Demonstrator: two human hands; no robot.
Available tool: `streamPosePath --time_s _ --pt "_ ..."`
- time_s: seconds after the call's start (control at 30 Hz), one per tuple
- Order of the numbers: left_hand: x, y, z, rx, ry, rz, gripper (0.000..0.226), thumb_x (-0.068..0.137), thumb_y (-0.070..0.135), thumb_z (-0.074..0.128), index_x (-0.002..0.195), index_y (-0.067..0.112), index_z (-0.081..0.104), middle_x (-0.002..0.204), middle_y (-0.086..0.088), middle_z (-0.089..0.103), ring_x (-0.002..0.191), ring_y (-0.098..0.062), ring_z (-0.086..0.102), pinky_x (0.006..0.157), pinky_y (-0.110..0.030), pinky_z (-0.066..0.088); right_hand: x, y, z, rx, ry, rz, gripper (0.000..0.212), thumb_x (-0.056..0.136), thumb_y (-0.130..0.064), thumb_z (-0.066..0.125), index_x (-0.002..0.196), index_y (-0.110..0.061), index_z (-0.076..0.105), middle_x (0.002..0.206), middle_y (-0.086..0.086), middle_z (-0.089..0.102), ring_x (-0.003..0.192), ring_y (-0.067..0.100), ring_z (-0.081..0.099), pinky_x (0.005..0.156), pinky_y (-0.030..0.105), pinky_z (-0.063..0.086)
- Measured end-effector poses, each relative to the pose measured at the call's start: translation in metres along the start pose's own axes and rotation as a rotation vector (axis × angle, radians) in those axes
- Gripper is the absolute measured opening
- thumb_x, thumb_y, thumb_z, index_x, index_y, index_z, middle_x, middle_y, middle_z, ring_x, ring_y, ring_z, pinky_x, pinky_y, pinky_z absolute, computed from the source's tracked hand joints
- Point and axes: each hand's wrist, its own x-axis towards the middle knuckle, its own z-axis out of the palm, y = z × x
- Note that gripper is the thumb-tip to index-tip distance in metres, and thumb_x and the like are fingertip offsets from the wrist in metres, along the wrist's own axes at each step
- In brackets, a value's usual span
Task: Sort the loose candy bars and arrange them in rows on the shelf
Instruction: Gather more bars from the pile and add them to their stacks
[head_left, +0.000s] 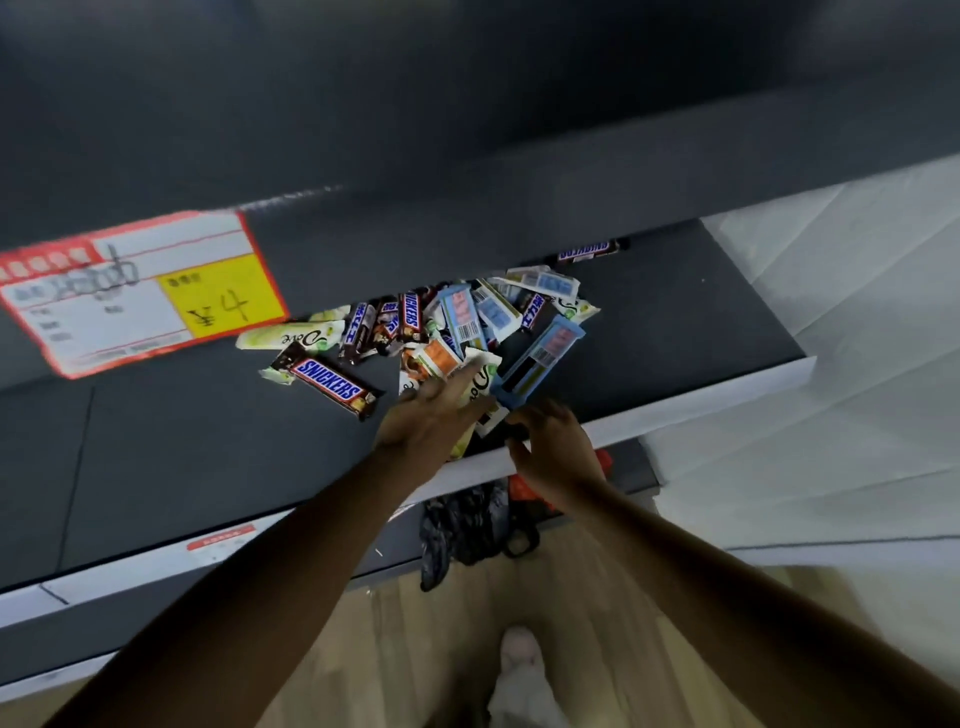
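Observation:
A heap of loose candy bars (457, 322) lies on the dark shelf (675, 322), partly hidden under the shelf above. It holds brown Snickers bars (327, 384), pale Dove bars (296, 335) and light blue bars (540, 358). One more Snickers bar (589, 250) lies apart at the back. My left hand (436, 415) lies flat with straight fingers on a white Dove bar at the near side of the heap. My right hand (556, 447) is at the shelf's front lip, its fingers curled by the near end of a blue bar. Whether it grips a bar is unclear.
The upper shelf's dark front carries a red, white and yellow price tag (140, 291). The shelf ends at the right, beside a white wall (857, 312). Below, a black bag (467, 519) and something red sit on a lower shelf. My shoe (519, 670) stands on the wooden floor.

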Motion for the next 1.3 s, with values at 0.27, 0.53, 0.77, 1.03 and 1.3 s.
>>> streamPosePath --time_s 0.27,0.53,0.77,1.03,1.3 --pt "0.03 -0.015 0.015 0.199 0.103 0.071 0.071 0.087 0.014 0.054 0.147 0.032 0.02 0.158 -0.01 0.004 0.13 -0.029 0.037 0.075 -0.034 0.052 0.015 0.013 0.007 0.02 0.001 -0.019 0.027 0.094 -0.022 0.046 0.116 -0.016 0.061 0.121 0.003 0.055 0.113 0.02 0.045 0.087 0.025 0.038" --pt "0.017 -0.036 0.027 0.164 0.307 -0.065 0.066 0.055 0.021 0.083 0.118 0.013 0.062 0.131 -0.008 0.054 0.11 -0.031 0.053 0.081 -0.039 0.045 0.041 -0.001 0.006 0.059 0.013 -0.084 0.026 0.089 -0.014 0.054 0.114 -0.011 0.058 0.115 0.01 0.058 0.109 0.027 0.05 0.085 0.037 0.048" --pt "-0.01 -0.057 0.046 0.173 0.394 -0.098 0.045 0.071 0.019 0.073 0.112 0.002 0.064 0.11 -0.014 0.065 0.1 -0.034 0.06 0.088 -0.043 0.044 0.066 -0.023 0.015 -0.012 -0.038 -0.085 0.027 0.088 -0.031 0.059 0.104 -0.009 0.058 0.111 0.01 0.054 0.108 0.027 0.047 0.079 0.035 0.046" --pt "-0.058 -0.063 0.072 0.023 0.313 -0.233 0.048 0.076 0.037 0.049 0.108 0.006 0.066 0.1 -0.012 0.067 0.087 -0.033 0.063 0.076 -0.039 0.047 0.061 -0.036 0.033 -0.246 -0.087 -0.096 0.054 0.084 -0.029 0.064 0.127 -0.012 0.036 0.129 0.012 0.045 0.113 0.031 0.048 0.082 0.041 0.049" --pt "-0.082 -0.06 0.067 -0.126 0.314 -0.38 0.055 0.059 0.03 0.081 0.107 0.008 0.066 0.092 -0.012 0.066 0.082 -0.035 0.062 0.071 -0.04 0.051 0.049 -0.043 0.015 0.101 -0.143 0.019 0.027 0.094 -0.013 0.041 0.118 -0.002 0.047 0.097 0.018 0.064 0.083 0.03 0.062 0.066 0.032 0.049"
